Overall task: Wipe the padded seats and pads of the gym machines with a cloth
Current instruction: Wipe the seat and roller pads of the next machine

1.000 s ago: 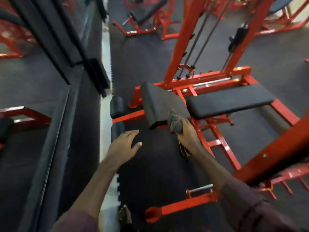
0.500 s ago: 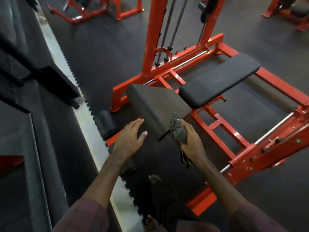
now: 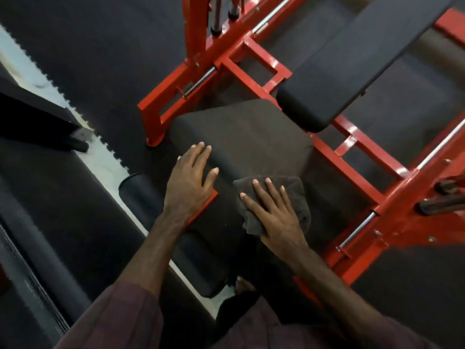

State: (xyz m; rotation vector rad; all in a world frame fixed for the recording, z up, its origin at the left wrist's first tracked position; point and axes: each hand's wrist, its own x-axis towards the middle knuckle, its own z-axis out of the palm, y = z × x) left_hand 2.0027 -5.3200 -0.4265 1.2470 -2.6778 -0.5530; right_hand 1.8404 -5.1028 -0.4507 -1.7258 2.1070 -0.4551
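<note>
Cloth (image 3: 274, 202) flat on angled seat pad (image 3: 241, 137), pressed under right hand (image 3: 279, 217), fingers straight. Left hand (image 3: 188, 182) released, bracing pad edge. Step: wiping angled pad. Next, likely: sweep across pad, then long pad (image 3: 352, 69).

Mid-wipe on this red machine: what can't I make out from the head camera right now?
Head view only:
- Pad surface under the cloth and under the right hand: covered.
- Pad's near-left edge: covered by the left hand.
- Long bench pad: far end cut off by the top edge.
- Black handles: cut off by the right edge.
- Whether the pad is clean: too dark.
</note>
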